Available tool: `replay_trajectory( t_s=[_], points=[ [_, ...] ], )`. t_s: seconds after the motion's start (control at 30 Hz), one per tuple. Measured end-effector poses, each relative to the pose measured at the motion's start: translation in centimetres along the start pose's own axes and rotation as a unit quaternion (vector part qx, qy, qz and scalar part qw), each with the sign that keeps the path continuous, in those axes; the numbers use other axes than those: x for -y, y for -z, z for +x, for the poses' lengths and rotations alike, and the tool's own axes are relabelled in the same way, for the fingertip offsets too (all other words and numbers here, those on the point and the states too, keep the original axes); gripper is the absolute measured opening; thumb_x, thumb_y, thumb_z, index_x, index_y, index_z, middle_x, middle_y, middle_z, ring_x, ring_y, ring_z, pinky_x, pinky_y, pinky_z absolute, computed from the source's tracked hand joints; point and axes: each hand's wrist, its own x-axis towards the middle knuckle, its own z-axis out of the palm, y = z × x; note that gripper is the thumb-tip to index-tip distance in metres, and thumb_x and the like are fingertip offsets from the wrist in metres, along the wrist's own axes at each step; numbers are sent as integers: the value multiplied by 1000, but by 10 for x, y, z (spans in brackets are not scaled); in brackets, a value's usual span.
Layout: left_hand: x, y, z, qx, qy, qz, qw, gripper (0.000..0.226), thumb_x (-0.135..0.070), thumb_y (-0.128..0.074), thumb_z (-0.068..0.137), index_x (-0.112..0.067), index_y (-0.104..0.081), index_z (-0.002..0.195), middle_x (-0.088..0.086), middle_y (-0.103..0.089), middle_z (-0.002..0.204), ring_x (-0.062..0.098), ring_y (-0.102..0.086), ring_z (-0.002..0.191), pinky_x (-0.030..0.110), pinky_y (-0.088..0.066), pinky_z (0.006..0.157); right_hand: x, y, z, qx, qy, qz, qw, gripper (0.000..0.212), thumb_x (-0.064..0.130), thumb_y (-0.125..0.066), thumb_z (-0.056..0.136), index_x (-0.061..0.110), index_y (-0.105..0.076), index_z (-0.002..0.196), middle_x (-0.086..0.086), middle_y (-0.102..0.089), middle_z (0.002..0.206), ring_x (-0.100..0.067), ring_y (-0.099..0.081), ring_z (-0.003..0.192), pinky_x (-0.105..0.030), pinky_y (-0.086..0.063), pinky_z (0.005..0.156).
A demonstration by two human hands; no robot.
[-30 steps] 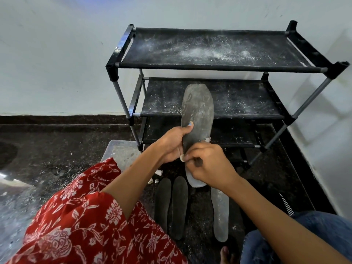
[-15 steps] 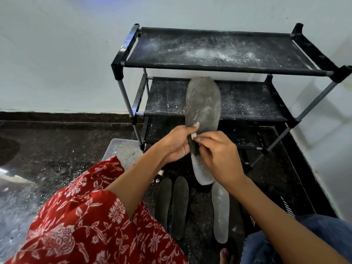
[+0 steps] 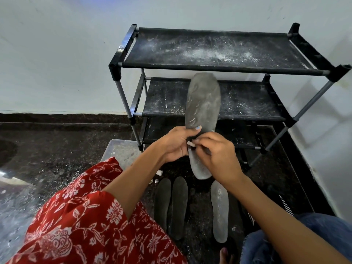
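A long grey insole [image 3: 203, 103], dusted with white powder, stands upright in front of the rack. My left hand [image 3: 176, 144] grips its left edge at the middle, thumb on the front face. My right hand [image 3: 219, 155] is curled over the insole's middle from the right and pinches a small pale piece [image 3: 191, 143] against it. On the floor below lie two dark insoles [image 3: 172, 204] side by side and one powdery grey insole [image 3: 220, 208] to their right.
A black three-tier shoe rack [image 3: 219, 69] with powder on its shelves stands against the white wall. A clear plastic lid or tray [image 3: 120, 155] lies on the dark floor at its left foot. Small white bits [image 3: 159, 173] lie near it.
The insole has risen slightly and tilted a little right. My right hand slid up along its middle, then back down a bit, still pinching the pale piece. My left hand kept its grip.
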Motion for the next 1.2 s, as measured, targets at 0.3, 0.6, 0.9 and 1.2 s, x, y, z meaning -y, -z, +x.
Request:
replay_trajectory(
  t_s=[0.3,0.6,0.9,1.2],
  points=[
    [-2,-3,0,-60,-32,-18,998,21,-8,-41,100,-1,-59,92,4,-70,68,9,-67,58,19,-50,46,3,-2,-2,60,27,-20,998,8,2,-66,79,1,-72,83,-7,-68,85,-23,-63,80,-38,-54,71],
    [-2,0,2,-73,-24,109,991,28,-17,-43,100,-8,-62,82,6,-66,69,16,-63,64,34,-52,65,5,-2,-2,-65,39,1,997,11,-3,-66,74,1,-72,83,-8,-66,82,-21,-62,76,-28,-51,72],
    [-2,4,4,-66,3,71,995,25,-16,-42,100,-4,-62,92,5,-72,74,15,-69,68,37,-57,66,0,-6,-7,39,44,-50,997,14,-2,-69,76,1,-73,89,-7,-69,88,-24,-64,81,-32,-54,74],
    [2,4,3,-65,-12,140,988,24,-15,-44,100,-10,-63,86,3,-69,74,16,-64,71,39,-54,74,-5,5,3,-86,10,-23,996,12,-2,-69,74,2,-73,85,-7,-69,86,-18,-63,80,-26,-52,76]
  ],
)
